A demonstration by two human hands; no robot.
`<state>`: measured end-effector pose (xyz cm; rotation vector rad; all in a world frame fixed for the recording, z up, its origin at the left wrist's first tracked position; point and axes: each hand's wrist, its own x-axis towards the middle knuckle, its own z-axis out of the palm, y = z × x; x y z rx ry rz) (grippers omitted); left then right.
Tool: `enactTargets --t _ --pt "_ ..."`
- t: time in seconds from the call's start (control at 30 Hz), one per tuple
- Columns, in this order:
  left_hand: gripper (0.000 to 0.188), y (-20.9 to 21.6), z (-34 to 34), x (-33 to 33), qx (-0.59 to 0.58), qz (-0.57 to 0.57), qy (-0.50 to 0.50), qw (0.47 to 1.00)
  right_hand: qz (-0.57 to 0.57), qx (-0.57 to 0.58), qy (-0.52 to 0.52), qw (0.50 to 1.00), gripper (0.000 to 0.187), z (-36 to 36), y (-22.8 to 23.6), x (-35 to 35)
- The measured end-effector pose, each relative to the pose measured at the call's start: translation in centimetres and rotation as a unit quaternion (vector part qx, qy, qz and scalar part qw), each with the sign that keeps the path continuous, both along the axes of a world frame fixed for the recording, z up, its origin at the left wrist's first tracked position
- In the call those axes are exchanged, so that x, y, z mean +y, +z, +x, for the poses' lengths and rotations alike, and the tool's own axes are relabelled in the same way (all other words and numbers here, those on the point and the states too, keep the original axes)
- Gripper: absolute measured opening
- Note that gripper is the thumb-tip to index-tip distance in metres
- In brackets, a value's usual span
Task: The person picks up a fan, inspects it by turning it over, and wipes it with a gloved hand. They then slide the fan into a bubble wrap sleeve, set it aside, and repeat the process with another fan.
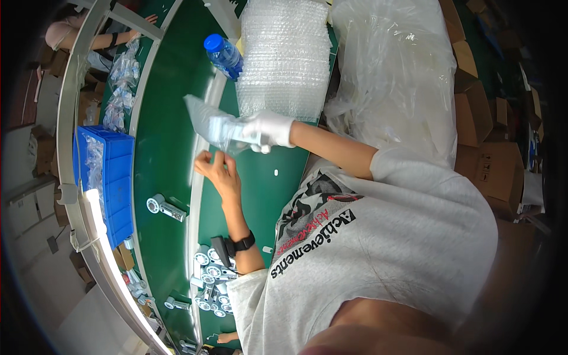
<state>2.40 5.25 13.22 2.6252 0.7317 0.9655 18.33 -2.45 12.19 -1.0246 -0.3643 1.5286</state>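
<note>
The gloved right hand (269, 130) grips a clear bag (207, 121), contents blurred; the bare left hand (221, 174) curls just beside it, grip indeterminable.

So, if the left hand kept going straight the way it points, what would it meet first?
Likely the clear plastic bag with a pale blue item inside, held by the gloved right hand. It shows just beyond the left hand; one view leaves their relative height unclear.

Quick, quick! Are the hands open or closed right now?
Right hand: closed, holding a clear plastic bag with a pale blue item inside.
Left hand: fingers curled; can't tell if it's gripping anything.
</note>
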Motion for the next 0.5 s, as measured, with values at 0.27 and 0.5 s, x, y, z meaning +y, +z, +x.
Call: enactTargets --t 0.27,0.5 --pt "0.006 2.5 1.9 1.0 -0.059 -0.064 -0.002 0.996 0.128 -0.038 0.022 0.991 0.047 -1.7 3.1 0.5" --pt "0.005 5.9 0.1 15.3 0.065 0.198 0.137 0.968 0.191 -0.399 0.214 0.871 0.047 2.0 8.6 -1.1"
